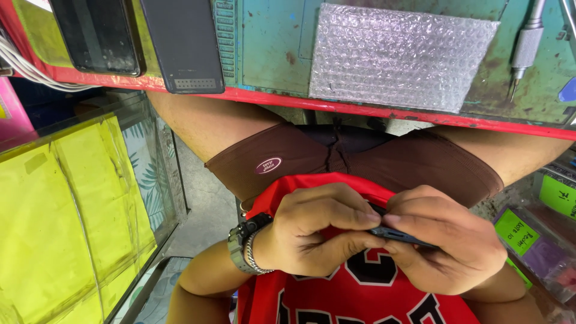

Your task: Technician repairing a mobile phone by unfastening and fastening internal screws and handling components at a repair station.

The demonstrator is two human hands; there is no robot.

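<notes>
Nearest the camera, the left hand [312, 231] and the right hand [441, 246] meet over the lap, both clamped on a thin dark phone [399, 235] held edge-on between the fingertips, against a red jersey [360, 294]. Only a sliver of the phone shows, so I cannot tell which face is up. The grip looks like a pinch at the rim with nothing beneath it; a slipping thumb could likely send it between the knees to the floor at 8 o'clock. Prying too hard there might crack the glass.

Farther off, at 12 o'clock, the worn green surface [270, 54] carries a bubble-wrap sheet [399, 57]. At 11 o'clock two dark phones [183, 45] overhang its red edge and could be knocked off by a rising knee. A metal-handled screwdriver [525, 51] lies at 1 o'clock.
</notes>
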